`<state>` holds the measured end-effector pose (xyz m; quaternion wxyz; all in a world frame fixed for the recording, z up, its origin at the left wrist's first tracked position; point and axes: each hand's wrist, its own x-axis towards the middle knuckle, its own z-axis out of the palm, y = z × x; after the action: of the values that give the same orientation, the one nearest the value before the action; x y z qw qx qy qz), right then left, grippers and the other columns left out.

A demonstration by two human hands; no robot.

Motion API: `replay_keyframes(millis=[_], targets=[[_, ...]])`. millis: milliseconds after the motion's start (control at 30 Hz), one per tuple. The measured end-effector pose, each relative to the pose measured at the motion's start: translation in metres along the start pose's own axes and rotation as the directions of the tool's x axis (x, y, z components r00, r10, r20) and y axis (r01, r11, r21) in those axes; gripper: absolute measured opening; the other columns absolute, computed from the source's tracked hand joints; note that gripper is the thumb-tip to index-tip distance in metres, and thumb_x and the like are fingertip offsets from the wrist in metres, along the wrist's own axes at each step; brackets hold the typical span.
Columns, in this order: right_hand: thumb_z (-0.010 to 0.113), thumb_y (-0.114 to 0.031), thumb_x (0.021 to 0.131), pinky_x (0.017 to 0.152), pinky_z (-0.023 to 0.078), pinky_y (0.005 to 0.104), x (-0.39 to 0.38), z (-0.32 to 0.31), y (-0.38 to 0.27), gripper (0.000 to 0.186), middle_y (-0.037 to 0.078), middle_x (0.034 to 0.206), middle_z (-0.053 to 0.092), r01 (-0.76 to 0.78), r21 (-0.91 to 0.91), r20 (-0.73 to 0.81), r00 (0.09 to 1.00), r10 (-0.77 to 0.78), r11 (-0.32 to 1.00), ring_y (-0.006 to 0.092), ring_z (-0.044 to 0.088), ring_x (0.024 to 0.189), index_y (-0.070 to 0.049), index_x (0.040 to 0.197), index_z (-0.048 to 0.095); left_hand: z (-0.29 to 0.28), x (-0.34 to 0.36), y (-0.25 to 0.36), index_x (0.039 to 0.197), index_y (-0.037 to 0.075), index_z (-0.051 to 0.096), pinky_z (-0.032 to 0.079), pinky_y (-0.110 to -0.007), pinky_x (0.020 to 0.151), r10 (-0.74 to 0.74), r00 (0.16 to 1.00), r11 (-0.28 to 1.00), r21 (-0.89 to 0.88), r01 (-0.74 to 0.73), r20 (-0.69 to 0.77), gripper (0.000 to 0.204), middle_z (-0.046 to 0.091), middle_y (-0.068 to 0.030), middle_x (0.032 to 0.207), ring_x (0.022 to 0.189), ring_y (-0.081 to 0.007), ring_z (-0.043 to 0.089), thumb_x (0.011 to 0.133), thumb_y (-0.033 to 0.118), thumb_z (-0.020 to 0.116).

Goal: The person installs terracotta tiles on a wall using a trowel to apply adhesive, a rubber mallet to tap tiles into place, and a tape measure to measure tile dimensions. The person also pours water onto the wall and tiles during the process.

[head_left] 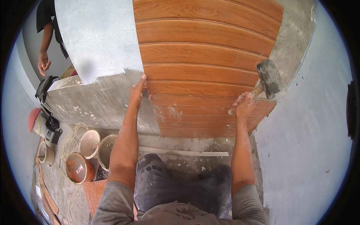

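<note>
My right hand [244, 105] is wrapped round the wooden handle of a rubber mallet [270, 79]. The mallet's dark, mortar-smeared head is close to the right edge of the wood-look tiles [202, 56] on the wall. My left hand [138, 91] rests at the left edge of these tiles, one finger stretched up along it and the others partly bent. No held object shows in it. Just beside that hand, a small reddish piece [150, 96] sticks out at the tile edge. The brown tiles run in horizontal rows, and the lower ones carry whitish smears.
Buckets stand on the floor at left, one an orange bucket [80, 168] with liquid. A cable [70, 144] coils beside them. A pale strip [183, 152] lies along the wall base. A reddish tile [96, 195] lies near my left arm. Another person's hand [44, 63] shows at upper left.
</note>
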<state>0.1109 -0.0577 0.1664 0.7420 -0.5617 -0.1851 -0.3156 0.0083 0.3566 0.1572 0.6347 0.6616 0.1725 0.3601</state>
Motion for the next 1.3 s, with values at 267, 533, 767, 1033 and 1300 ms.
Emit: replay_keyframes(millis=[267,533,767,1033,1300], targets=[[0.044,-0.054,0.1,0.034,0.036,0.0293,0.013,-0.003,0.001,0.056,0.005,0.054,0.043,-0.075,-0.007,-0.051,0.996,0.075,0.997,0.0147,0.043,0.038,-0.001,0.081,0.048,-0.005,0.005,-0.004,0.094,-0.011,0.07,0.044,-0.042,0.09,-0.069,0.997,0.996,0.055,0.068,0.014,0.089,0.068,-0.0221,0.091,0.095,-0.0297,0.06,0.078,0.076,0.058],[0.044,-0.055,0.1,0.034,0.035,0.0278,0.013,0.001,-0.023,0.059,0.005,0.051,0.042,-0.097,0.001,-0.057,0.994,0.097,0.995,0.0136,0.041,0.037,-0.001,0.077,0.049,-0.01,-0.003,0.01,0.092,-0.008,0.07,0.045,-0.036,0.085,-0.077,0.997,0.996,0.04,0.076,0.022,0.086,0.068,-0.0176,0.088,0.087,-0.0234,0.059,0.079,0.076,0.058],[0.047,-0.055,0.099,0.035,0.036,0.0276,0.024,0.001,-0.028,0.058,0.005,0.054,0.047,-0.395,-0.193,-0.063,0.919,0.39,0.898,0.012,0.044,0.041,-0.001,0.078,0.052,-0.012,-0.009,0.021,0.091,-0.008,0.07,0.046,-0.035,0.08,-0.041,0.998,0.99,0.14,0.033,0.056,0.083,0.068,-0.0157,0.087,0.084,-0.0219,0.06,0.078,0.073,0.063],[0.059,-0.033,0.099,0.062,0.044,0.0294,0.011,-0.051,-0.034,0.035,0.007,0.074,0.056,0.316,-0.601,0.148,0.947,-0.286,0.734,0.0137,0.053,0.066,0.001,0.094,0.058,-0.001,-0.011,-0.019,0.084,-0.001,0.064,0.043,-0.023,0.054,0.119,0.993,0.947,0.3,-0.117,0.012,0.048,0.061,-0.0025,0.072,0.061,-0.0094,0.056,0.078,0.042,0.082],[0.055,-0.037,0.101,0.046,0.041,0.0259,-0.003,-0.066,-0.025,0.038,0.006,0.062,0.055,-0.008,-0.187,0.053,0.998,0.019,0.982,0.0118,0.051,0.049,0.0,0.091,0.054,0.006,-0.013,-0.017,0.088,-0.001,0.063,0.041,-0.024,0.054,0.002,1.0,1.0,0.031,-0.003,0.012,0.051,0.058,-0.002,0.073,0.064,-0.0083,0.05,0.077,0.044,0.083]])
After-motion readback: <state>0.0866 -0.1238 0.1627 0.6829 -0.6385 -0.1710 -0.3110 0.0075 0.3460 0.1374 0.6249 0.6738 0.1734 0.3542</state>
